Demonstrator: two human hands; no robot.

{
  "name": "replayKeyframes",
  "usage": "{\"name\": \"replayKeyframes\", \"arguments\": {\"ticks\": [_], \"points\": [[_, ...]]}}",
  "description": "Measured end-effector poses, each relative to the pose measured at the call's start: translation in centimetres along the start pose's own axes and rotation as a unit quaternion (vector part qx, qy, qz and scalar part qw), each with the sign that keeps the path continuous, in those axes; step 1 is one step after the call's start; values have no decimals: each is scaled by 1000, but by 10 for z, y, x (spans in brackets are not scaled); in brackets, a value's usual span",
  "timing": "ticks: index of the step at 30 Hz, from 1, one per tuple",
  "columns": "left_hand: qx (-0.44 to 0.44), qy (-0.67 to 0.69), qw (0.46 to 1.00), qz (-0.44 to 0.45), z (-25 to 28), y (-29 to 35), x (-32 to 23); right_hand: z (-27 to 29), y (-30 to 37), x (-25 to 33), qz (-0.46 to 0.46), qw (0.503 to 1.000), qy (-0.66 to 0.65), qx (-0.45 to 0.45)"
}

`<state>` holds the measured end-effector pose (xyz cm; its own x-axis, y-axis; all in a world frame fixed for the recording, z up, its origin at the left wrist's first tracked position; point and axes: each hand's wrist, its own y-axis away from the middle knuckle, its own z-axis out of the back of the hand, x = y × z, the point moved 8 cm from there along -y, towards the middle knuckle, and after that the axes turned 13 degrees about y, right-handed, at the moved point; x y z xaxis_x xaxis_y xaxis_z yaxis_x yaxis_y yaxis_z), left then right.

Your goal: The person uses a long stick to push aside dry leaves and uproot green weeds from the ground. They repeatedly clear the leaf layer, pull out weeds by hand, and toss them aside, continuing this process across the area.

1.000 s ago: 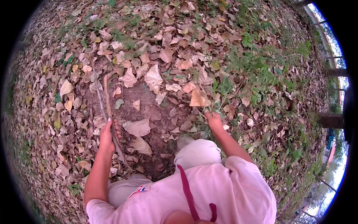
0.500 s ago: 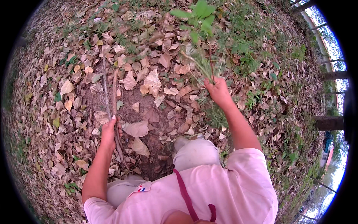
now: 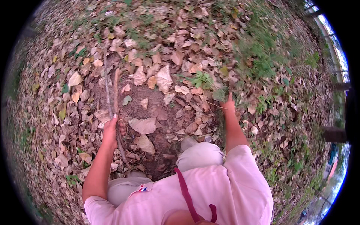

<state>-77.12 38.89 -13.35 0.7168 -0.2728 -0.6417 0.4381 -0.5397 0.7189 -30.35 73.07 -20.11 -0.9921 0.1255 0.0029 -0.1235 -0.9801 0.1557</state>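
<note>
Two slender sticks, left of the soil patch, long axes pointing away from the person, clasped in left hand; green sprig, patch's right, lying forward-left of the nearer right hand, grip indeterminable.

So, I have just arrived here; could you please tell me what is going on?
A person in a pale pink shirt is bent over ground strewn with dry leaves. The left hand grips two sticks that point away from the body. The right hand is low among green plants; how its fingers hold them is hard to see. Between the hands lies a patch of reddish soil.
</note>
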Motion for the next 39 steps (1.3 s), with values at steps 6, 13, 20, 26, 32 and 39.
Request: {"name": "replayKeyframes", "arguments": {"ticks": [6,13,20,26,32,39], "points": [[-30,33,999,-17,9,4,-13,-110,11,94,173,971,-149,75],[14,190,976,-105,-32,59,-73,10,14,305,117,864,-468,143],[-71,420,905,12,-44,48,-4,270,180,523,422,749,-511,10],[13,572,813,-104,-75,-42,7,244,564,559,760,532,-291,234],[18,429,902,-54,-49,6,-55,206,703,508,948,306,-43,71],[8,471,880,-58,-20,-1,-68,249,687,533,883,327,-120,315]]}}
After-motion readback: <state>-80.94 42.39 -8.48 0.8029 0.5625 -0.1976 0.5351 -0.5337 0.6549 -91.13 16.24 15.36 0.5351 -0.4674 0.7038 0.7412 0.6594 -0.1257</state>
